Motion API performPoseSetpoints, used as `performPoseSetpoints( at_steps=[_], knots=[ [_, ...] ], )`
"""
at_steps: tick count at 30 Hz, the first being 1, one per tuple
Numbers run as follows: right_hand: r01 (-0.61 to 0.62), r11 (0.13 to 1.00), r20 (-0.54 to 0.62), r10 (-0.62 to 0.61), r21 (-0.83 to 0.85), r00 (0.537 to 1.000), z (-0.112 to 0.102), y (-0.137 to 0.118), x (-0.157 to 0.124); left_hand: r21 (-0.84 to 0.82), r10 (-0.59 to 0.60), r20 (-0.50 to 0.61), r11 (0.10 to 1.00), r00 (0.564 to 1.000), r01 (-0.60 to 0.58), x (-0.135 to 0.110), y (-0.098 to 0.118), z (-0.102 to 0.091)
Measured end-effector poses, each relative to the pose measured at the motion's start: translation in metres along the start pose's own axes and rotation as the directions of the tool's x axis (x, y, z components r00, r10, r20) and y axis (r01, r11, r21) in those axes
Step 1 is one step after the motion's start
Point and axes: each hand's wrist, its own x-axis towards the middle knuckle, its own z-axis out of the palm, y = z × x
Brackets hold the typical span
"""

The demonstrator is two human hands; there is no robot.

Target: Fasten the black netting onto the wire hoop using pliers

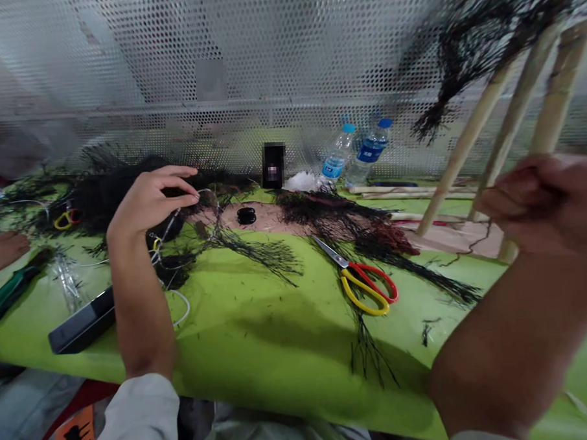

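My left hand is raised over the left middle of the table, thumb and a fingertip pinched together. A thin strand loops from that pinch toward a spray of black, twig-like bristles on the table. On the right, my right hand is closed in a fist in front of the bamboo poles. From beneath it trails a thin dark strand; its upper end is hidden by the fist. Between my hands lie scissors with one red and one yellow handle, blades slightly apart. More black bristle bundles lie behind them.
Bamboo poles lean at right beneath a hanging dark bundle. Two water bottles and a phone stand by the perforated metal panel. At left are another person's hand, a green-handled tool and a dark box.
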Motion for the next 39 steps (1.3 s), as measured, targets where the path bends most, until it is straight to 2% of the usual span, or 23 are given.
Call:
performPoseSetpoints(
  at_steps=[1, 2, 4, 5, 6, 7, 9, 10, 12, 14, 17, 23, 25, 31, 34, 37, 39],
  knots=[
    [0.001, 0.997, -0.119, 0.008, 0.078, 0.993, 0.014, -0.008, 0.004, 0.004, 0.042, 0.055, 0.999, 0.998, -0.043, 0.001, 0.006, 0.003],
    [0.002, 0.997, -0.088, 0.005, 0.079, 0.996, 0.030, -0.016, 0.008, 0.006, 0.086, 0.112, 0.996, 0.990, -0.087, 0.002, 0.013, 0.006],
    [0.005, 1.000, 0.027, -0.006, 0.018, 1.000, 0.064, -0.031, 0.011, -0.007, 0.168, 0.226, 0.985, 0.960, -0.171, 0.003, 0.031, 0.016],
    [0.043, 0.998, 0.168, -0.034, -0.051, 0.985, 0.081, -0.038, 0.011, -0.024, 0.199, 0.273, 0.979, 0.941, -0.200, 0.003, 0.042, 0.022],
    [0.102, 0.992, 0.290, -0.076, -0.075, 0.954, 0.099, -0.043, 0.009, -0.051, 0.230, 0.319, 0.973, 0.920, -0.225, 0.003, 0.053, 0.031],
    [0.156, 0.985, 0.365, -0.117, -0.080, 0.924, 0.115, -0.047, 0.007, -0.096, 0.267, 0.369, 0.964, 0.890, -0.249, 0.002, 0.063, 0.040],
    [0.183, 0.978, 0.401, -0.131, -0.097, 0.907, 0.143, -0.053, 0.002, -0.220, 0.375, 0.463, 0.926, 0.803, -0.306, 0.001, 0.081, 0.061],
    [0.211, 0.970, 0.400, -0.148, -0.118, 0.904, 0.154, -0.054, 0.000, -0.280, 0.418, 0.474, 0.906, 0.775, -0.317, 0.001, 0.088, 0.072],
    [0.256, 0.956, 0.390, -0.183, -0.143, 0.902, 0.167, -0.054, -0.002, -0.378, 0.482, 0.452, 0.866, 0.750, -0.328, 0.000, 0.098, 0.089],
    [0.279, 0.951, 0.397, -0.205, -0.136, 0.895, 0.170, -0.054, -0.002, -0.412, 0.502, 0.414, 0.847, 0.759, -0.336, 0.000, 0.104, 0.099],
    [0.257, 0.962, 0.447, -0.192, -0.088, 0.874, 0.161, -0.054, 0.001, -0.404, 0.495, 0.389, 0.849, 0.777, -0.340, -0.001, 0.108, 0.099],
    [0.256, 0.966, 0.607, -0.225, 0.037, 0.762, 0.144, -0.057, 0.005, -0.403, 0.489, 0.395, 0.853, 0.778, -0.331, -0.006, 0.114, 0.089],
    [0.259, 0.963, 0.623, -0.244, 0.068, 0.743, 0.143, -0.059, 0.005, -0.408, 0.485, 0.405, 0.855, 0.775, -0.322, -0.008, 0.115, 0.087],
    [0.142, 0.985, 0.624, -0.169, 0.093, 0.763, 0.147, -0.060, -0.005, -0.411, 0.444, 0.433, 0.872, 0.784, -0.267, -0.011, 0.117, 0.085],
    [0.073, 0.991, 0.596, -0.126, 0.111, 0.793, 0.144, -0.059, -0.007, -0.443, 0.465, 0.447, 0.857, 0.764, -0.262, -0.012, 0.120, 0.084],
    [0.057, 0.988, 0.603, -0.131, 0.141, 0.787, 0.130, -0.063, -0.007, -0.430, 0.488, 0.451, 0.852, 0.747, -0.297, -0.013, 0.123, 0.081],
    [0.065, 0.985, 0.566, -0.146, 0.161, 0.811, 0.114, -0.067, -0.007, -0.383, 0.478, 0.432, 0.865, 0.765, -0.324, -0.013, 0.122, 0.077]
  ],
)
